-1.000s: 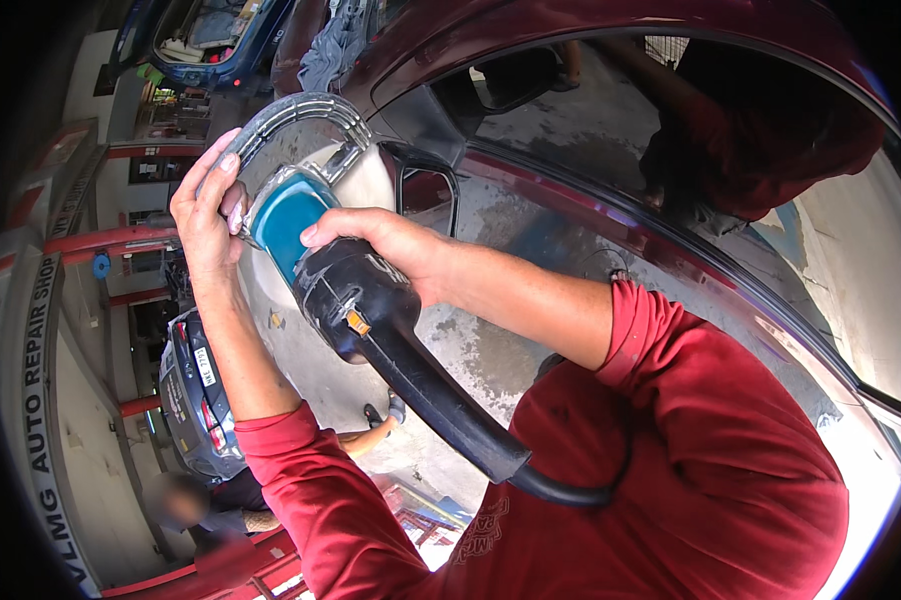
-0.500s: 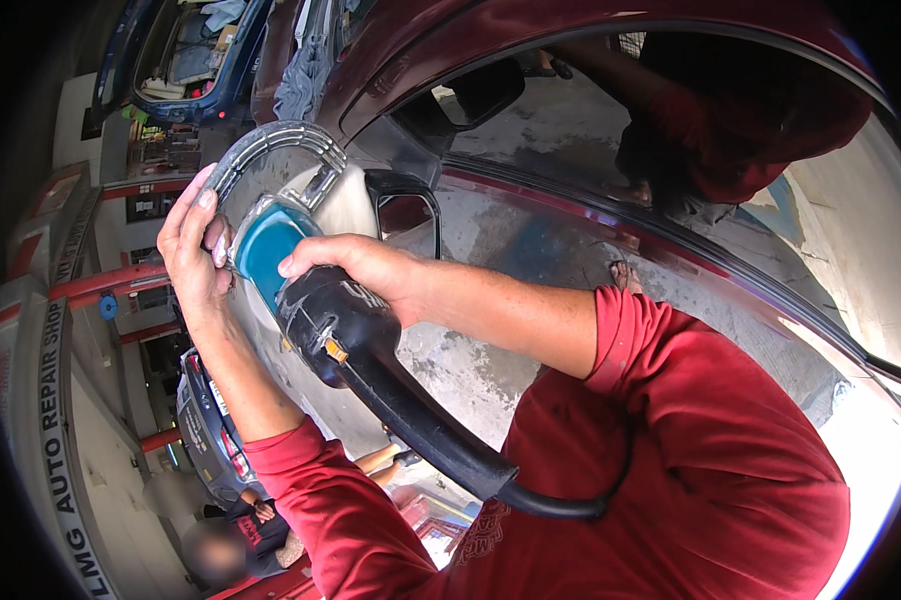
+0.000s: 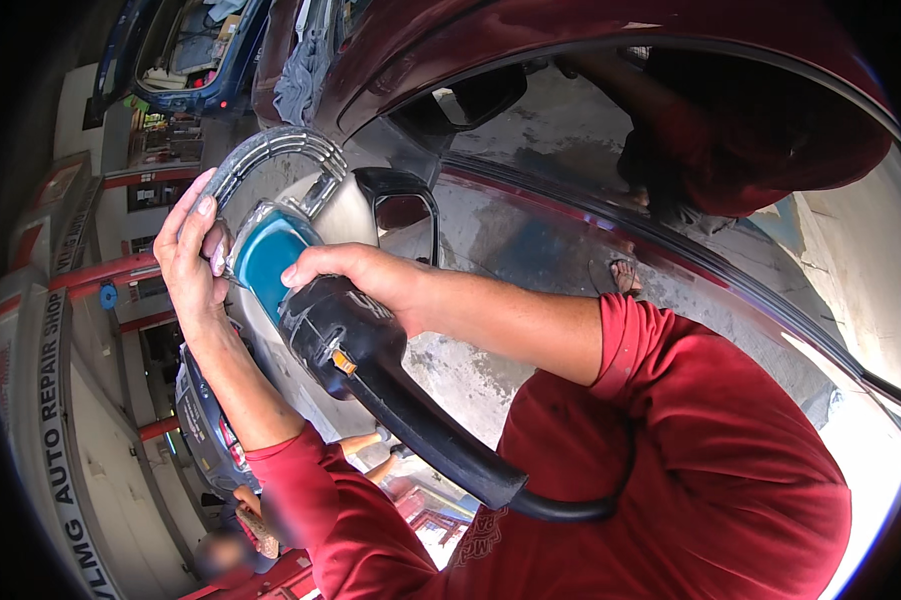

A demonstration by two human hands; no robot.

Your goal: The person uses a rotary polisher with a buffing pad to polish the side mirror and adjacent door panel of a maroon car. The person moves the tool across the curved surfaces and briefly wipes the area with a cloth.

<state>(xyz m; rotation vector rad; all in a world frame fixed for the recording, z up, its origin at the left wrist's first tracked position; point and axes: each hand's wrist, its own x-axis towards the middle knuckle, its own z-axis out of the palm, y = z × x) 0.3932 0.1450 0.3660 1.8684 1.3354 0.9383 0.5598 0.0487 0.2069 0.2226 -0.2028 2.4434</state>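
A corded power polisher (image 3: 345, 335) with a teal gear head, black motor body and long black rear handle is held in front of me. The fingers of my left hand (image 3: 188, 255) are wrapped around its black loop handle (image 3: 280, 145) at the left end. My right hand (image 3: 365, 275) grips the body just behind the teal head, thumb on top. Close to the head is the wing mirror (image 3: 407, 215) of a dark red car. A pale rounded surface (image 3: 352, 212) shows between them; I cannot tell whether it is pad or mirror shell. The polisher's working face is hidden.
The dark red car's door (image 3: 610, 215) and glossy window (image 3: 730, 130) fill the upper right. The black cord (image 3: 570, 508) runs against my red shirt. A blue vehicle (image 3: 185, 60) stands at upper left, a dark car (image 3: 202, 420) and another person (image 3: 255, 520) at lower left.
The polisher and both hands have shifted very slightly; both grips are unchanged. The person at lower left has changed posture, and the view has tilted a little.
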